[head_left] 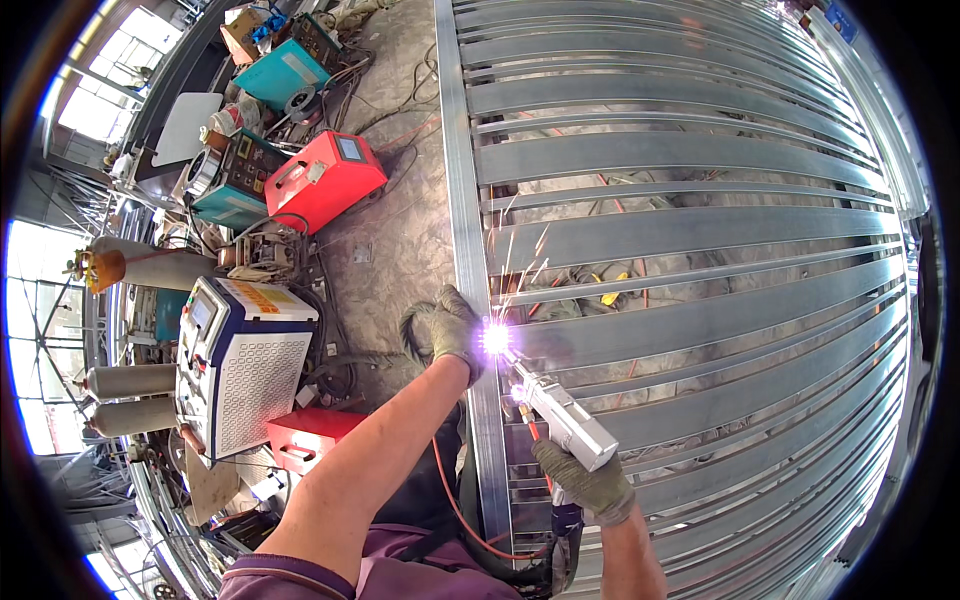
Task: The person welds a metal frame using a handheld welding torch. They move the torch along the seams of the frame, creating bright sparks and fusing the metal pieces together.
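Note:
A large metal frame (472, 240) has a long side bar, with many flat slats running off it to the right. My left hand (456, 328), in a grey-green glove, is closed over the left edge of that side bar; its fingertips are partly hidden. In my gloved right hand (590, 486) is a silver handheld welding gun (568, 418), gripped by its handle and slanting up to the left. The nozzle end meets the joint of side bar and slat, where a bright violet-white glare (496, 339) hides the tip and the seam. Orange sparks fly upward from there.
An orange hose (447, 490) loops from the gun past my body. Left of the frame stand a white-and-blue machine (255, 365), a red box-shaped machine (325, 180), teal machines (285, 75) and gas cylinders (135, 382). Cables (335, 350) trail over the concrete floor.

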The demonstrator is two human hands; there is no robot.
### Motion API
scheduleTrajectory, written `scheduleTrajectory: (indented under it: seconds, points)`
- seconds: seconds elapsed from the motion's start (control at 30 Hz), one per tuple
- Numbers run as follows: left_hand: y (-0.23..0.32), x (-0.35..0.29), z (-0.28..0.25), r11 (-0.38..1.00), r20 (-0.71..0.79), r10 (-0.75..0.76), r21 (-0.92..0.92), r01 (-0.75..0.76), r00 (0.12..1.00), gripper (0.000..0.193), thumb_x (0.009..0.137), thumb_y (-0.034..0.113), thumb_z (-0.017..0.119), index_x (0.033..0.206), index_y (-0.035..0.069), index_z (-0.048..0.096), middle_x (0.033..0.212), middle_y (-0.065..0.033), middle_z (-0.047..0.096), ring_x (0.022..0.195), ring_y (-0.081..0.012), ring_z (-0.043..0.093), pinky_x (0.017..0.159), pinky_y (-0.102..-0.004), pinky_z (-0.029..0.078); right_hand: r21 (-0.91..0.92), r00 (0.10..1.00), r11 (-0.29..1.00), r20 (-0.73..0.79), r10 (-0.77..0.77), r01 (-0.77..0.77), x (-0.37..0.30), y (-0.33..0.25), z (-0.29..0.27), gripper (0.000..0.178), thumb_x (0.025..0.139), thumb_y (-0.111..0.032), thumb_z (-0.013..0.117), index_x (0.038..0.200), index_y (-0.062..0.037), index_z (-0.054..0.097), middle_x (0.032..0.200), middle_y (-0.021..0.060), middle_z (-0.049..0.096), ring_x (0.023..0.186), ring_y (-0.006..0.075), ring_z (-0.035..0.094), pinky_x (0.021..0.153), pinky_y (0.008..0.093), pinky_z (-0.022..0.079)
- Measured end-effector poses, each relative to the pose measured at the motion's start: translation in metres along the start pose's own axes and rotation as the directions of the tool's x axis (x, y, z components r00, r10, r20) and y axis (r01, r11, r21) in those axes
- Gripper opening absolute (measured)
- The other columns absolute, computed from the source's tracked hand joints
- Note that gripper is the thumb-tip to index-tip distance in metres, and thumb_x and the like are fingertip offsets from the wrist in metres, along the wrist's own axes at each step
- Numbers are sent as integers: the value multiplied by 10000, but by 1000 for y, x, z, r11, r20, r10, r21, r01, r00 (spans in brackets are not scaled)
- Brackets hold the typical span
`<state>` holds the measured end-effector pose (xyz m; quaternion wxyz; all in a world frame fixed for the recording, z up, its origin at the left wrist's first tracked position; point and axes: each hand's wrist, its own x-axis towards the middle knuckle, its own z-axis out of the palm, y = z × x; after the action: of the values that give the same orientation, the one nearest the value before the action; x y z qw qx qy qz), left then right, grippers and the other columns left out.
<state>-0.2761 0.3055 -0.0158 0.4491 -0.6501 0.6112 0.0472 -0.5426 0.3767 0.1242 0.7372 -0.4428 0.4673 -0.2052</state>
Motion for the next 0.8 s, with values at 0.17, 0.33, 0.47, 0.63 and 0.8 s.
scheduleTrajectory:
  seconds: [0.17, 0.33, 0.47, 0.63, 0.8]
  points:
    - [-4, -1, 17, 999, 39, -50, -15, 51, 998, 635, 1070, 232, 446, 1576, -138, 349, 1631, -372, 343, 1507, -533, 358, 1089, -560, 474, 6, 997, 998, 45, 66, -67, 0, -7, 3, 416, 956, -109, 793, 1341, -38, 654, 882, -37, 645, 712, 57, 585, 580, 270, 486]
    - [9, 16, 20, 997, -2, -56, -59, 56, 998, 637, 1058, 224, 461, 1565, -148, 361, 1624, -384, 343, 1498, -532, 373, 1100, -557, 461, -29, 1000, 999, -8, 17, -17, -2, -3, 0, 422, 956, -110, 793, 1349, -39, 654, 899, -31, 656, 728, 54, 592, 594, 265, 493]
    - [12, 21, 26, 997, 31, -38, -73, 41, 999, 622, 1060, 253, 459, 1536, -142, 387, 1584, -380, 378, 1461, -523, 408, 1076, -544, 474, 43, 998, 997, -9, 62, -61, -4, -6, 0, 412, 952, -130, 800, 1328, -18, 673, 953, 5, 716, 794, 69, 659, 653, 268, 543]
    - [25, 38, 61, 988, -130, -146, -66, 138, 981, 590, 1101, 404, 393, 1408, -86, 512, 1407, -333, 542, 1300, -471, 545, 1022, -486, 500, 12, 994, 994, -9, 110, -110, -5, -5, -4, 401, 946, -131, 807, 1312, -14, 690, 978, 21, 746, 823, 75, 693, 670, 272, 564]
    - [54, 107, 192, 864, -558, -486, -422, 274, 672, 654, 1134, 526, 338, 1310, -41, 612, 1272, -300, 672, 1182, -437, 653, 984, -445, 519, -6, 995, 995, 2, 101, -101, -8, -15, 6, 376, 942, -126, 811, 1287, -17, 707, 960, 22, 749, 800, 75, 693, 648, 282, 563]
